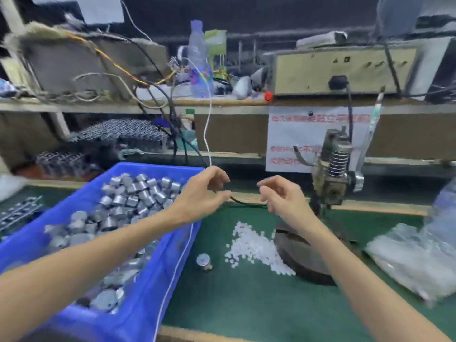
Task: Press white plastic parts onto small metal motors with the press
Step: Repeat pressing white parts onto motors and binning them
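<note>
The press (333, 174) stands upright at the back right of my green mat (246, 304), its dark round base (303, 257) partly hidden under my right forearm. A loose pile of white plastic parts (256, 250) lies on the mat against the left side of that base, and a single metal motor (204, 261) sits alone just left of the pile. Many more motors (138, 198) are heaped in a blue bin (172, 267) along the left side of the mat. I hold both hands raised above the mat, between the bin and the press, close together but not touching. My left hand (204, 193) has its fingers curled, thumb and fingertips pinching a thin dark cable (246, 203) that runs across to my right hand (278, 196). That hand is curled too, but whether it grips the cable I cannot tell, as the picture is blurred there. A white cord (208, 124) drops from the shelf behind, passes my left hand and runs down over the bin's edge. Clear plastic bags (414, 265) lie crumpled at the right of the mat. A paper sign (291, 139) with red writing hangs behind the press, and a water bottle (198, 60) and a beige box (340, 70) stand on the shelf above.
</note>
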`<action>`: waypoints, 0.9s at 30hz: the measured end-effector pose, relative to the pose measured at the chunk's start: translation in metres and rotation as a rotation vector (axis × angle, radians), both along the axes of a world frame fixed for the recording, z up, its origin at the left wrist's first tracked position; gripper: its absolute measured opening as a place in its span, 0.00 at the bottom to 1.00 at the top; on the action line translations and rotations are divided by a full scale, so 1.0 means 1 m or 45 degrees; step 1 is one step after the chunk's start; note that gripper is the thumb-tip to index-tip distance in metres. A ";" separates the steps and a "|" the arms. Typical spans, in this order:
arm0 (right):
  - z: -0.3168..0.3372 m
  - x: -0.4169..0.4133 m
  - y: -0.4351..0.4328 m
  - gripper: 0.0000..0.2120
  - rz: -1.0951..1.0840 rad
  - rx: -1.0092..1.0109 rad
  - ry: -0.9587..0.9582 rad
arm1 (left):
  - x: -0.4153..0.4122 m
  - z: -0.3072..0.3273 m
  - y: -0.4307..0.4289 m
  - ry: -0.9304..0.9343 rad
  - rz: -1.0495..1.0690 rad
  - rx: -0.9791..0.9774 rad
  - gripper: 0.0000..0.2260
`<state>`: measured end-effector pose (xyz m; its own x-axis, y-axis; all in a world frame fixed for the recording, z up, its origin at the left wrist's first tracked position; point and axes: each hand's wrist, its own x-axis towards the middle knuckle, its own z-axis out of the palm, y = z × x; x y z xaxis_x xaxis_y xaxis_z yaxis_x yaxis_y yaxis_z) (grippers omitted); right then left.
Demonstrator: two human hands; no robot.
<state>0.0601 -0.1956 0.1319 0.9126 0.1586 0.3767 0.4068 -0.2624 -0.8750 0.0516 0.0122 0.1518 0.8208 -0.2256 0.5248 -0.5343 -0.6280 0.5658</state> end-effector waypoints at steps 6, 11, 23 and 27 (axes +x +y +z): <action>0.000 0.038 0.101 0.05 0.233 -0.098 0.011 | -0.015 0.000 0.110 0.039 0.305 -0.075 0.10; -0.001 0.063 0.164 0.04 0.360 -0.209 -0.038 | -0.025 -0.010 0.171 0.047 0.527 -0.124 0.10; -0.011 0.072 0.248 0.08 0.700 -0.456 -0.100 | -0.031 -0.044 0.244 0.301 0.774 -0.053 0.11; -0.015 0.072 0.254 0.08 0.717 -0.510 -0.098 | -0.015 -0.044 0.242 0.329 0.736 0.047 0.13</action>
<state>0.1323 0.0586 0.1165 0.6235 0.7406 0.2507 0.6331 -0.2900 -0.7177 0.0362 0.2546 0.1077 0.9147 0.2775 0.2937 0.0476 -0.7958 0.6037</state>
